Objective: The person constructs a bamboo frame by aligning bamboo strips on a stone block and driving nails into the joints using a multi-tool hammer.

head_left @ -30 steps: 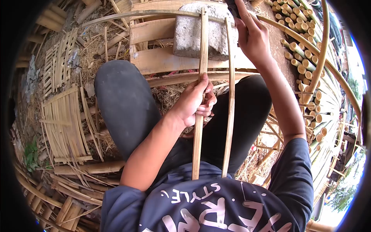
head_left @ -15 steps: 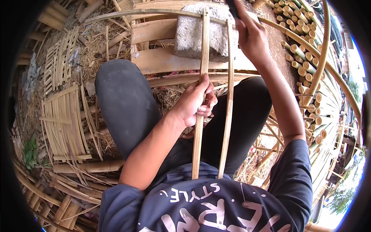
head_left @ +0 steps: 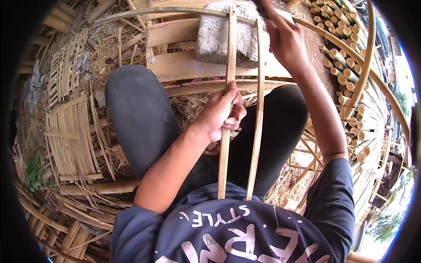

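My left hand [head_left: 222, 110] is closed around a long bamboo strip [head_left: 231, 52], which runs from my shirt to the concrete block [head_left: 215, 39]. Its far end lies across a thin crosswise strip [head_left: 166, 10] at the block's top. A second lengthwise strip [head_left: 257, 127] lies to the right, its far end also meeting the crosswise strip. My right hand [head_left: 286, 41] is raised at the right of the block, closed on a dark tool [head_left: 263, 8]. The tool's end is cut off by the top of the view, so its kind does not show.
Wide bamboo slats [head_left: 173, 65] lie under the block. Woven bamboo panels [head_left: 72, 138] rest on the straw-strewn ground at left. Stacked bamboo poles [head_left: 340, 61] and a curved pole [head_left: 381, 76] stand at right. My knees [head_left: 138, 105] flank the strips.
The view has shifted slightly, so the block and strips appear a little higher and further left. My left hand keeps its grip; my right hand stays raised with the dark tool.
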The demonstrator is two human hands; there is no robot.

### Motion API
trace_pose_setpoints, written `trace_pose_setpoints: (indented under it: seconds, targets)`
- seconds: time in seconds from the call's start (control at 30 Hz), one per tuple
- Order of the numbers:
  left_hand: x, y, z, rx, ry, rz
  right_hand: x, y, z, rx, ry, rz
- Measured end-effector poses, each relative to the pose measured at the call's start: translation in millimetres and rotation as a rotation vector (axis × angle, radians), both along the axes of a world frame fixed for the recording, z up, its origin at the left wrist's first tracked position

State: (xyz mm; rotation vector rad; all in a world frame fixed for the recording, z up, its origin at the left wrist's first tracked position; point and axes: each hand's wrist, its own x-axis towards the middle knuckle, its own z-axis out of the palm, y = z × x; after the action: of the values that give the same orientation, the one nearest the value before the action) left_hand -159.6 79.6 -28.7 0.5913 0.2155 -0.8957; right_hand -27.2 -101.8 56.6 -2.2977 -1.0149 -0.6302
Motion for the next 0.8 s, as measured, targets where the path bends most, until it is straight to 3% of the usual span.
trace_pose_setpoints:
  seconds: [0.03, 0.1, 0.17, 0.2, 0.3, 0.33, 0.37, 0.43, 0.47, 0.57, 0.6, 0.7, 0.77, 0.8]
  targets:
    - [1.7, -1.0, -0.9, -0.004, -0.005, 0.012, 10.3, -1.8, 1.9, -0.315, 0.004, 0.001]
    - [0.3, -0.9, -1.6, -0.01, -0.008, 0.008, 7.7, -6.1, -13.5, -0.28, 0.081, -0.261]
    - [1.1, 0.9, -2.1, 0.005, -0.007, 0.005, -0.5, -0.8, -12.4, 0.009, -0.127, -0.205]
    - [0.2, 0.0, 1.1, 0.011, 0.002, 0.009, -2.6, -4.2, -17.7, 0.053, -0.103, -0.252]
    - [0.0, -0.2, 1.1, 0.015, 0.013, -0.003, 11.8, -12.1, -27.3, -0.341, 0.092, -0.296]
    - [1.7, 0.0, -0.9, 0.01, 0.011, -0.002, 9.6, -8.2, -14.2, -0.237, -0.077, -0.148]
    - [3.4, 1.0, -7.5, -0.012, -0.04, -0.003, -0.6, 2.3, -9.8, -0.03, -0.176, -0.149]
    - [0.6, -1.3, 2.0, 0.039, -0.014, 0.015, -6.8, 14.4, -10.1, 0.182, -0.05, -0.105]
    - [-0.2, -3.6, 1.9, 0.037, -0.004, 0.027, 10.6, 3.7, -1.4, -0.262, 0.042, -0.034]
    - [1.0, -1.3, -2.0, 0.011, -0.029, 0.008, 6.8, -5.1, -4.5, -0.153, 0.115, -0.342]
    - [2.1, -0.2, -1.8, 0.032, -0.03, 0.007, 3.2, 2.3, -9.0, 0.085, -0.071, -0.321]
    - [0.5, -5.5, 3.2, 0.051, 0.006, 0.045, 14.2, -5.2, -28.0, -0.395, -0.01, -0.292]
    - [-1.4, -3.4, -2.0, 0.005, -0.006, 0.018, 13.2, -3.2, -9.2, -0.265, 0.074, -0.299]
    - [2.5, -0.6, -3.1, -0.015, -0.019, 0.014, 12.8, 12.3, -6.1, 0.038, -0.023, -0.21]
